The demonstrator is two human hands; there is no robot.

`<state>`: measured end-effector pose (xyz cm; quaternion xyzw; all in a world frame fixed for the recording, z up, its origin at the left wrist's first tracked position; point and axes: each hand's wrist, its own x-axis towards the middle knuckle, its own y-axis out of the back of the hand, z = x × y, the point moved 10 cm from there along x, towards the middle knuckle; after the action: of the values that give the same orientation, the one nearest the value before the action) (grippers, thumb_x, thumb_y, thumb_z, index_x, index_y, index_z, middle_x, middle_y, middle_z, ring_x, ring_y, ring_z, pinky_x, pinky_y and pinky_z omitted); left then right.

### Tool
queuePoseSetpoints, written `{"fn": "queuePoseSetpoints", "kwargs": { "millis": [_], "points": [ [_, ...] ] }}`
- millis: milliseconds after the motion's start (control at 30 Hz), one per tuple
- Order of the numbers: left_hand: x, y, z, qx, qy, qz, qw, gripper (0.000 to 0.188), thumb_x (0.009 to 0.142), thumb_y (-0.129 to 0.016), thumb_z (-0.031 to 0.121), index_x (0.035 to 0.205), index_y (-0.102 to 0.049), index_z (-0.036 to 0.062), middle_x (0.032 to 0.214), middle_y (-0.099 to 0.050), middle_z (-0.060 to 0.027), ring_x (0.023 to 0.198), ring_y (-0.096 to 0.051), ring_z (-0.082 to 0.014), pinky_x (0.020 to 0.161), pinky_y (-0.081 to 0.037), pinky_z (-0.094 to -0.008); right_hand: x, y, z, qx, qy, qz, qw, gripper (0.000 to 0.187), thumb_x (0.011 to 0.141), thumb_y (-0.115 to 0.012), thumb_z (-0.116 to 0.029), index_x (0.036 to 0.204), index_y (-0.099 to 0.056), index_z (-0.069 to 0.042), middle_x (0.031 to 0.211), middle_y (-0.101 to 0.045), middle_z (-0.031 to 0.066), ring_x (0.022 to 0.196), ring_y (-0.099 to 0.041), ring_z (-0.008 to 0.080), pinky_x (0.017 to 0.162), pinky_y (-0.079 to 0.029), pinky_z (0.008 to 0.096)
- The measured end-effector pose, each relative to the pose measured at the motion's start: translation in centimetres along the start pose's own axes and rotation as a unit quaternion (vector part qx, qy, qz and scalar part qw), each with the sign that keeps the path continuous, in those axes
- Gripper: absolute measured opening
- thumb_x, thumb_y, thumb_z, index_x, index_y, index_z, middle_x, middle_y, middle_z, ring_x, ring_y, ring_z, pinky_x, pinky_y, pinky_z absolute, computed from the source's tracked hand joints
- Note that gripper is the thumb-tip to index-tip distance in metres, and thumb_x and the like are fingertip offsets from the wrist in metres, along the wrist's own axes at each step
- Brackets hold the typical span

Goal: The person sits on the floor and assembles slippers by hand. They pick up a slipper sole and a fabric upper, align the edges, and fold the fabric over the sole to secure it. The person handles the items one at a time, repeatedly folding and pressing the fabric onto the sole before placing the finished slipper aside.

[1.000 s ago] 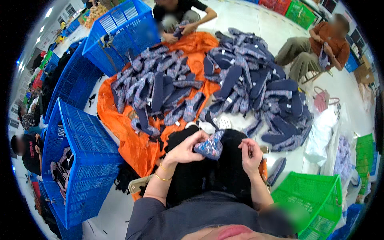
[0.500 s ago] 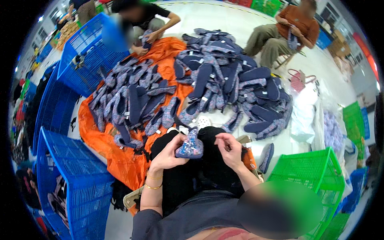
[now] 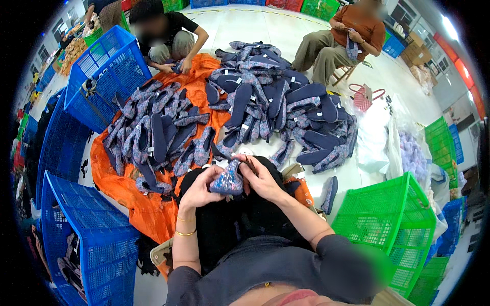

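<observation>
A floral blue-purple slipper (image 3: 227, 181) with a dark sole is held over my lap, its wider end toward me. My left hand (image 3: 203, 187) is closed around its left side. At the slipper's right side is my right hand (image 3: 263, 179), fingers bent against the fabric. A thin dark pointed tool (image 3: 249, 162) shows among the right fingers; its exact kind is too small to tell. Beyond my knees lie a left pile of matching slippers (image 3: 159, 133) on an orange sheet (image 3: 118, 189) and a larger right pile (image 3: 278, 100).
Blue crates (image 3: 109, 219) stand at my left, one holding slippers. A green crate (image 3: 380, 209) is close on the right, with a lone slipper (image 3: 330, 195) beside it. Two people sit across the piles handling slippers. A checked red bag (image 3: 363, 98) and plastic bags lie to the right.
My right hand has moved left from beside the slipper to its right side. The left hand keeps its hold on the slipper. The whole view has shifted slightly.
</observation>
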<state>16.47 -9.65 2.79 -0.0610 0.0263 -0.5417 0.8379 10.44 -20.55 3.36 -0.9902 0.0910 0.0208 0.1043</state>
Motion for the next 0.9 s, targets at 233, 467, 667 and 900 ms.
{"fn": "queuePoseSetpoints", "kwargs": {
  "millis": [233, 467, 667, 900],
  "points": [
    [-0.8, -2.0, 2.2, -0.053, -0.042, -0.065, 0.996, 0.068, 0.070, -0.075, 0.004, 0.126, -0.037, 0.0050, 0.117, -0.049, -0.0066, 0.107, -0.050, -0.0150, 0.096, -0.038, -0.0298, 0.2, 0.8, 1.1, 0.060, -0.028, -0.023, 0.998, 0.028, 0.100, -0.050, -0.036, 0.087, -0.051, -0.011, 0.064, -0.043, -0.0065, 0.046, -0.039, 0.0028, 0.041, -0.030, 0.0202],
    [-0.3, -0.2, 3.8, 0.047, 0.050, -0.012, 0.998, 0.049, 0.078, -0.070, 0.001, 0.124, -0.053, 0.0000, 0.108, -0.062, -0.0062, 0.100, -0.058, -0.0120, 0.091, -0.046, -0.0265, -1.3, 1.7, 2.5, 0.080, -0.122, 0.046, 0.988, 0.022, 0.093, -0.063, -0.031, 0.093, -0.060, -0.010, 0.068, -0.050, -0.0065, 0.049, -0.038, 0.0020, 0.041, -0.029, 0.0191],
    [-0.8, -0.9, 3.0, 0.114, 0.062, -0.099, 0.987, 0.044, 0.080, -0.074, 0.011, 0.119, -0.059, -0.0025, 0.112, -0.062, -0.0049, 0.104, -0.055, -0.0108, 0.095, -0.044, -0.0283, -2.0, 1.2, 2.7, 0.105, -0.088, 0.014, 0.990, 0.016, 0.095, -0.062, -0.023, 0.092, -0.060, -0.007, 0.066, -0.048, -0.0073, 0.047, -0.036, 0.0003, 0.040, -0.026, 0.0173],
    [0.9, -2.3, 4.6, 0.119, 0.049, -0.111, 0.985, 0.044, 0.081, -0.072, 0.012, 0.121, -0.058, -0.0010, 0.113, -0.063, -0.0051, 0.103, -0.057, -0.0133, 0.094, -0.045, -0.0301, -1.9, 0.8, 1.7, 0.071, -0.072, -0.011, 0.995, 0.018, 0.098, -0.056, -0.023, 0.100, -0.060, -0.005, 0.070, -0.050, -0.0062, 0.047, -0.034, 0.0001, 0.041, -0.023, 0.0167]
  ]
}}
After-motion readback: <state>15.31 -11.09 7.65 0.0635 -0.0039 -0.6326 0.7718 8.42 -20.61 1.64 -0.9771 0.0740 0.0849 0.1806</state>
